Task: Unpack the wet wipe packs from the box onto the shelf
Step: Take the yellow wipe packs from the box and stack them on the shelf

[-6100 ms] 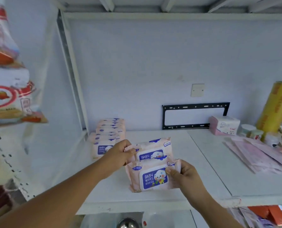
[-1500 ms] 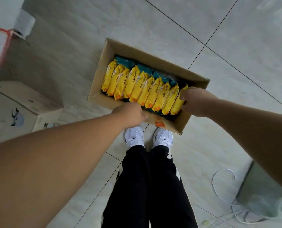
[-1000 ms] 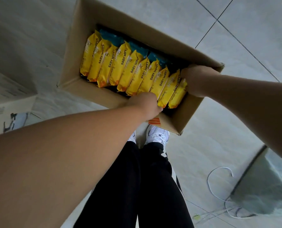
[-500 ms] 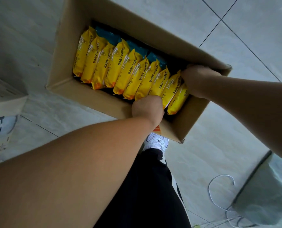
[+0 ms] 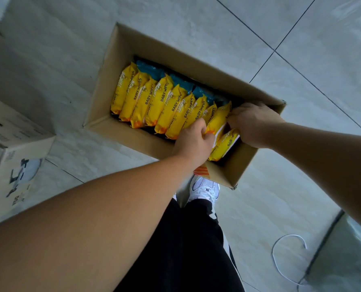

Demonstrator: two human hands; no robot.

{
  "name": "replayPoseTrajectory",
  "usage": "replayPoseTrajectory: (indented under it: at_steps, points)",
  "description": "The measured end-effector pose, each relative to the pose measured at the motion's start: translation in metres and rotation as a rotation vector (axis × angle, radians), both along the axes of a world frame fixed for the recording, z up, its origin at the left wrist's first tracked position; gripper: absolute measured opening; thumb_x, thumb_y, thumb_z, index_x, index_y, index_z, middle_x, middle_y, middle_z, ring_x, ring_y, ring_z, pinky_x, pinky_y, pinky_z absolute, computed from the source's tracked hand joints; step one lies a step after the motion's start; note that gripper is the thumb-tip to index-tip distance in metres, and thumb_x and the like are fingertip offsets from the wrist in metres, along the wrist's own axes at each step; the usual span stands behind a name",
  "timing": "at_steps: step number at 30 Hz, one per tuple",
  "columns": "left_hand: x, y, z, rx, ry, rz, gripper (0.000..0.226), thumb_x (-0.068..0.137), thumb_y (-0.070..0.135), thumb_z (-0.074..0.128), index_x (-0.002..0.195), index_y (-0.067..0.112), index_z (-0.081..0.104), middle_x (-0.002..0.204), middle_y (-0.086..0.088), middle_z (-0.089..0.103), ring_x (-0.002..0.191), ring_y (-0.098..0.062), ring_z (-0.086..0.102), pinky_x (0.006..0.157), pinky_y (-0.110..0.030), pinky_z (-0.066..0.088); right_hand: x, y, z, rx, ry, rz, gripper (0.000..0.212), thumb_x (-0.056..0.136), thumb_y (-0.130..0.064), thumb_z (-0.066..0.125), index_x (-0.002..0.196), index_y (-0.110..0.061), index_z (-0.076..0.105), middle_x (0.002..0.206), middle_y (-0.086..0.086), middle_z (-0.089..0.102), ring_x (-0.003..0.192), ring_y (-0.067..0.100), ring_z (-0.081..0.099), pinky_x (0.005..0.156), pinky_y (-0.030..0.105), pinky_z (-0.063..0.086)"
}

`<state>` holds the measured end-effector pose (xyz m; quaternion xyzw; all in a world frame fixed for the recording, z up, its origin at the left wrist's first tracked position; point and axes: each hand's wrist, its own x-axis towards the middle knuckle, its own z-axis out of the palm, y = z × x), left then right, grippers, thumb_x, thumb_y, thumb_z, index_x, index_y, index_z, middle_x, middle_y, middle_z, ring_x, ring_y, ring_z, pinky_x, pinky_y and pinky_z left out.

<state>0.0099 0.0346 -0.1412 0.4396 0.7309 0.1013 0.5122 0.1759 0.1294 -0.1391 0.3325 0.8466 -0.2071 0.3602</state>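
One yellow "BABY WIPES" pack (image 5: 217, 121), gripped by left hand (image 5: 193, 142), right hand (image 5: 252, 123), brand unclear

Packs (image 5: 154, 100) jam box (image 5: 176, 60); top open.

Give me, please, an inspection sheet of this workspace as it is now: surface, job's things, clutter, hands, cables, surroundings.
Surface: grey tiled floor with dark joints.
Job's things: open cardboard box on the floor; row of yellow wipe packs standing on edge, teal packs behind them; raised yellow pack near the row's right end.
Clutter: nothing seen.
Hands: left hand and right hand both grip the raised yellow pack, fingers curled.
Cables: white cable looped on the floor, apart from the box.
Surroundings: second carton at left; white shoes beside the box's near wall.
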Motion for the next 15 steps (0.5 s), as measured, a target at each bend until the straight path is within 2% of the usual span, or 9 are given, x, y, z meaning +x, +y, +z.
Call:
replayPoseTrajectory:
  at_steps: [2,5,7,10,11,13,15]
  points:
    - [-0.002,0.004,0.006,0.005,0.005,0.046,0.028,0.094,0.019,0.057,0.078,0.016,0.035,0.062,0.002,0.033,0.057,-0.021,0.030,0.052,-0.038,0.019,0.004,-0.001,0.009,-0.066,0.005,-0.063,0.024,0.085,-0.015,0.053,0.104,-0.028,0.058,0.105,0.003,0.065,0.110,0.031,0.060,0.096,0.036,0.049]
    - [-0.005,0.016,0.014,-0.001,0.038,0.161,0.015,0.098,0.022,0.053,0.091,0.015,0.042,0.072,0.002,0.043,0.070,-0.026,0.043,0.057,-0.036,0.026,0.007,-0.005,0.017,-0.152,0.040,-0.254,0.019,0.091,-0.022,0.051,0.091,-0.035,0.037,0.093,0.005,0.061,0.094,0.034,0.059,0.078,0.037,0.053]
    - [-0.010,0.025,0.020,-0.031,0.028,0.301,0.010,0.102,0.023,0.048,0.105,0.014,0.046,0.088,-0.002,0.052,0.081,-0.029,0.051,0.065,-0.033,0.034,0.006,-0.006,0.025,-0.205,0.112,-0.471,0.018,0.099,-0.026,0.051,0.091,-0.034,0.036,0.083,0.001,0.056,0.087,0.031,0.058,0.067,0.032,0.044]
    - [-0.024,0.039,0.024,-0.066,0.005,0.437,0.026,0.106,0.029,0.042,0.126,0.012,0.043,0.109,-0.010,0.057,0.094,-0.032,0.057,0.075,-0.036,0.045,-0.001,-0.007,0.034,-0.215,0.242,-0.825,0.008,0.101,-0.025,0.050,0.094,-0.025,0.047,0.074,-0.008,0.050,0.077,0.024,0.053,0.055,0.025,0.033]
    - [-0.030,0.042,0.023,-0.072,0.004,0.454,0.028,0.107,0.031,0.041,0.128,0.013,0.043,0.111,-0.010,0.057,0.098,-0.032,0.058,0.078,-0.038,0.047,-0.004,-0.008,0.036,-0.218,0.271,-0.944,0.007,0.101,-0.026,0.050,0.094,-0.023,0.050,0.074,-0.006,0.052,0.076,0.023,0.053,0.055,0.024,0.036]
    - [-0.040,0.046,0.019,-0.099,0.004,0.479,0.029,0.107,0.033,0.040,0.130,0.015,0.043,0.114,-0.006,0.056,0.098,-0.027,0.056,0.077,-0.035,0.044,-0.011,-0.014,0.038,-0.279,0.301,-1.177,0.010,0.100,-0.029,0.049,0.094,-0.024,0.054,0.079,0.000,0.059,0.080,0.025,0.061,0.063,0.029,0.052]
    - [-0.049,0.049,0.017,-0.127,-0.018,0.498,0.033,0.107,0.034,0.041,0.135,0.017,0.043,0.121,-0.004,0.056,0.102,-0.023,0.055,0.080,-0.032,0.043,-0.018,-0.022,0.041,-0.423,0.333,-1.421,0.012,0.102,-0.033,0.048,0.094,-0.028,0.056,0.092,0.004,0.066,0.089,0.028,0.069,0.073,0.047,0.063]
